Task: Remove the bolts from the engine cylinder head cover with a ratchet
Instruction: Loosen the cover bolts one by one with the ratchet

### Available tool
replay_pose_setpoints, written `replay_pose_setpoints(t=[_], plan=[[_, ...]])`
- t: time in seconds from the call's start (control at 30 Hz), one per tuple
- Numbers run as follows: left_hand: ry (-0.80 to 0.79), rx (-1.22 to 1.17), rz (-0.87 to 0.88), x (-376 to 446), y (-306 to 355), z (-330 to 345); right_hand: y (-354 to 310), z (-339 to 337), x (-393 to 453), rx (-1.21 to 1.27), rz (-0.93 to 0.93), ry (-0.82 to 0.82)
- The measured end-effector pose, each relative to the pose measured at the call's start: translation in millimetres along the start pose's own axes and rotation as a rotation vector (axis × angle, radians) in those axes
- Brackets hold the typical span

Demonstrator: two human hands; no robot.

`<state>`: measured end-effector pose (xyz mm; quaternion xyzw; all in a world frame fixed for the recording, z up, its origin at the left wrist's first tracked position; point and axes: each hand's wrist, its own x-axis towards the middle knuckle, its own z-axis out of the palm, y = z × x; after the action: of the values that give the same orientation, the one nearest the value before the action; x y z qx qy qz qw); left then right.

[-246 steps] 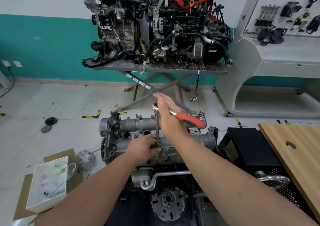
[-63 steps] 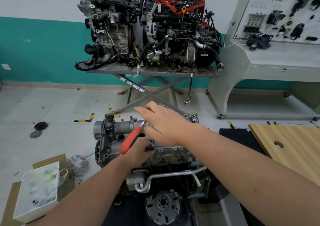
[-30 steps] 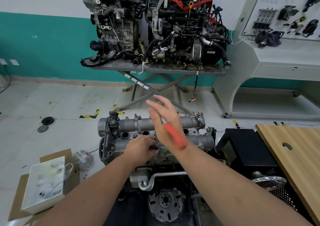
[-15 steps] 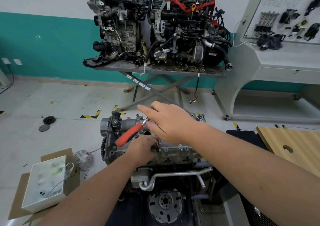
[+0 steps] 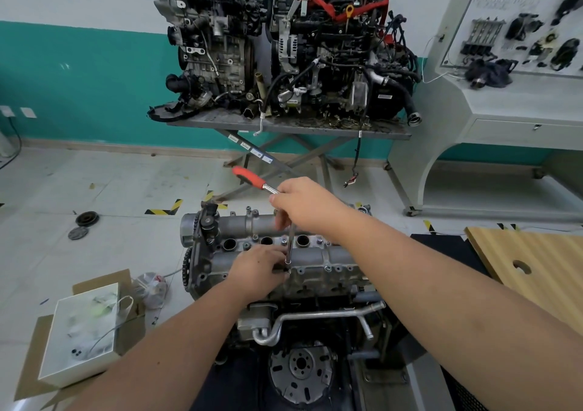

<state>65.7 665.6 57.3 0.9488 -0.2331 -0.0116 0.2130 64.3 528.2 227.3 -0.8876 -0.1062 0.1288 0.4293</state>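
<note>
The grey cylinder head cover [image 5: 334, 254] tops the engine in front of me, with small bolts [image 5: 327, 268] along its near edge. A ratchet with a red handle [image 5: 250, 177] stands on a long steel extension [image 5: 289, 246] that reaches down to the cover's near edge. My right hand [image 5: 306, 205] grips the ratchet head, the red handle pointing away to the upper left. My left hand [image 5: 258, 268] pinches the bottom of the extension at the socket; the bolt beneath is hidden.
Two engines stand on a folding metal table [image 5: 284, 125] at the back. A white box [image 5: 83, 328] on cardboard lies on the floor at left. A wooden board [image 5: 536, 271] sits at right, beside a grey console [image 5: 504, 120]. Black discs [image 5: 85, 219] lie on the floor.
The red handle has swung from pointing lower left, over the cover, round to pointing away to the upper left. My left hand has stayed at the socket.
</note>
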Motion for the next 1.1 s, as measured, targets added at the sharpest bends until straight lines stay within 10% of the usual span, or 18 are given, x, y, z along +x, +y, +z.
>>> replay_pose_setpoints(t=[0.17,0.3,0.53,0.67,1.1], plan=[[0.032,0.004,0.005,0,2,-1,13,20,-8,1.06,0.139,-0.083],[0.016,0.02,-0.009,0,2,-2,23,34,-9,1.296,0.041,0.117],[0.045,0.024,0.006,-3,4,-4,47,54,-7,-0.071,-0.632,0.627],[-0.022,-0.088,-0.057,-2,3,-2,47,40,-2,-0.645,-0.744,0.636],[0.044,-0.078,0.056,-2,2,-3,30,11,-18,-0.873,-0.565,0.186]])
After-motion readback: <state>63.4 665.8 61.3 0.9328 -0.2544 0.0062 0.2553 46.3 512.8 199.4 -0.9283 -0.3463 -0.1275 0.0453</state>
